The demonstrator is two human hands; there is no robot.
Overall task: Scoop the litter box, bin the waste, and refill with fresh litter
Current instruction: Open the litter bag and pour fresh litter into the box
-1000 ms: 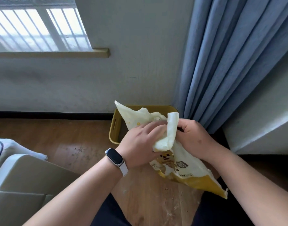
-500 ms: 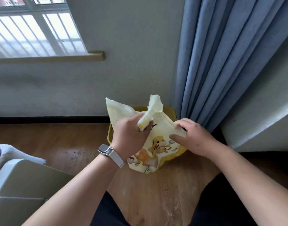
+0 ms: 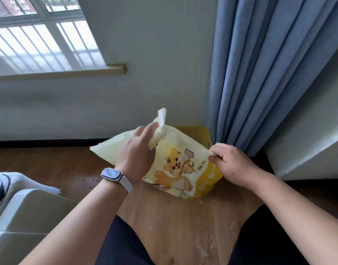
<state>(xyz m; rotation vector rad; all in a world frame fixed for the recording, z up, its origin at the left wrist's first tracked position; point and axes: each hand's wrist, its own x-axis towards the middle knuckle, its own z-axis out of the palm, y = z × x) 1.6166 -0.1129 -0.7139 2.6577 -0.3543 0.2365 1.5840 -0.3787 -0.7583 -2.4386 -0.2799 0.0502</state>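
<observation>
Litter bag (image 3: 180,169), one, gripped by two hands: left hand (image 3: 134,153), right hand (image 3: 231,163).

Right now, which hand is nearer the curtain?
Right. The right hand pinches the bag's edge close beside the curtain; the left hand grips the bag's top, farther from it.

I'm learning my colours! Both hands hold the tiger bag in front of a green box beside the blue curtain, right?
Not quite. The box is yellow, not green, as the head view shows. The left hand and right hand do hold the tiger bag in front of it, beside the blue curtain.
</observation>
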